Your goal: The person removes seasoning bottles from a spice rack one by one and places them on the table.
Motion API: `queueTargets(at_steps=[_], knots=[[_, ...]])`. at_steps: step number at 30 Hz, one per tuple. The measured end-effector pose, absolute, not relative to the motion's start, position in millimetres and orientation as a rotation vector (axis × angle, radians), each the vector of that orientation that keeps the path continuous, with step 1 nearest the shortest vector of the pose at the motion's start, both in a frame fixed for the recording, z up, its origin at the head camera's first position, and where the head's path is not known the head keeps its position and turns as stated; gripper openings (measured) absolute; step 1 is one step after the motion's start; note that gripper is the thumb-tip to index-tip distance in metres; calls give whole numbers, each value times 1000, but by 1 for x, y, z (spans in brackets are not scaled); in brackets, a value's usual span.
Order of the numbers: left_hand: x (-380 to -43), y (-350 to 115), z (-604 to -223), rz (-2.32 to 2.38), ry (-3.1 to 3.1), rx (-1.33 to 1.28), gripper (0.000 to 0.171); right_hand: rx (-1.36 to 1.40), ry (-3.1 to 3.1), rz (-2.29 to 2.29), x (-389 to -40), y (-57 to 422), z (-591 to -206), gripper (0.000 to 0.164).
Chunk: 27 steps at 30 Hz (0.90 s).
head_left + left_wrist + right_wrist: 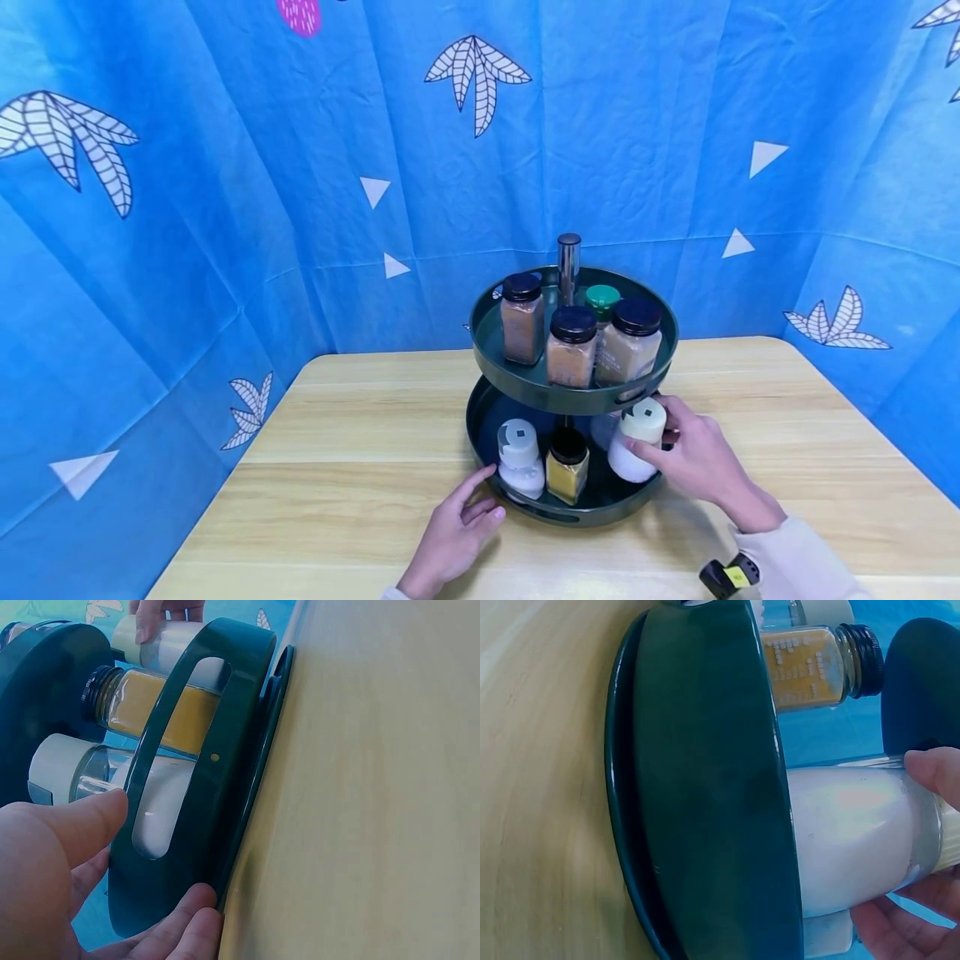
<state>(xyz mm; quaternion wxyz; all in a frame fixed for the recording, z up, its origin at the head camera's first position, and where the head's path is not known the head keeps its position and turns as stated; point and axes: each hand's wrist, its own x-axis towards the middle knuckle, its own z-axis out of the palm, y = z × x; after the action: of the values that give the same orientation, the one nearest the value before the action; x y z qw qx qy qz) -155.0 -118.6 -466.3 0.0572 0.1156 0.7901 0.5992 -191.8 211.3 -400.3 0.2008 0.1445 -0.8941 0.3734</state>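
Observation:
My right hand (701,454) grips a seasoning jar (636,446) with a pale lid and white contents, at the right side of the lower tier (581,517) of a dark green two-tier rack. In the right wrist view, thumb and fingers hold that jar (855,832) near its lid, its base hidden behind the tray wall (712,787). My left hand (453,537) is at the lower tier's front left, fingers loosely extended at the rim. Just behind it stands another white-lidded jar (521,458). Between both jars is a black-capped jar of yellow spice (567,467).
Several spice jars, including a black-capped brown one (522,321) and a green-capped one (602,300), stand on the upper tier (525,387). A metal post (568,267) rises from it. The rack stands on a wooden table (352,467), with a blue patterned curtain (600,125) behind.

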Motion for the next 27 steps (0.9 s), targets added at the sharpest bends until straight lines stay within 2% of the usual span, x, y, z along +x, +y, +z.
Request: queueTargets(at_steps=[27], knots=[[-155,-119,-467,1824,2387,358,58,369,-2510,991,-194,219,-394,53]])
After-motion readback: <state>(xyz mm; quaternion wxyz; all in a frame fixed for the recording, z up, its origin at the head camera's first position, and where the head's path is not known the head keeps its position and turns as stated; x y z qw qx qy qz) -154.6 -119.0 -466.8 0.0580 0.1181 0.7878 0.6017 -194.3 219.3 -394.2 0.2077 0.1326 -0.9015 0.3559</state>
